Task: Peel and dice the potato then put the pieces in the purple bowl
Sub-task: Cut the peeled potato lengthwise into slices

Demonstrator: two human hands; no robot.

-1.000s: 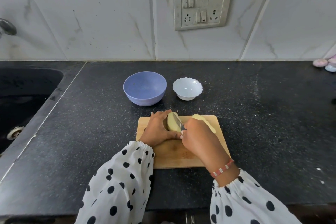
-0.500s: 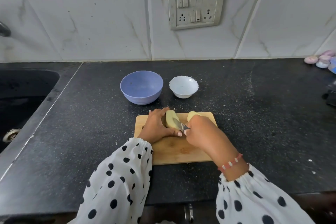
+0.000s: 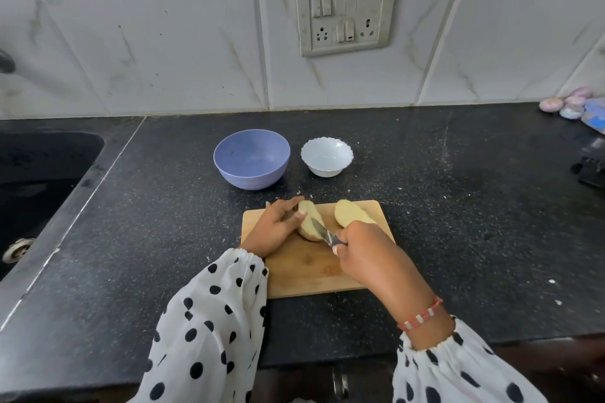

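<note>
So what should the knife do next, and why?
Probably press down through the potato half that the left hand holds on the cutting board: the knife in the right hand rests on it, and the purple bowl has no pieces.

Knife handle buried inside right hand. Sink cut by left edge. Small things at far right too blurred to name.

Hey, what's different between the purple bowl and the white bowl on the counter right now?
The purple bowl is larger and taller; the white bowl is smaller and shallower. The purple bowl has a smooth round rim, while the white bowl has a scalloped one. The purple bowl stands left of the white bowl. Both stand upright on the black counter, beyond the cutting board, apart from each other, with no potato pieces inside.
</note>
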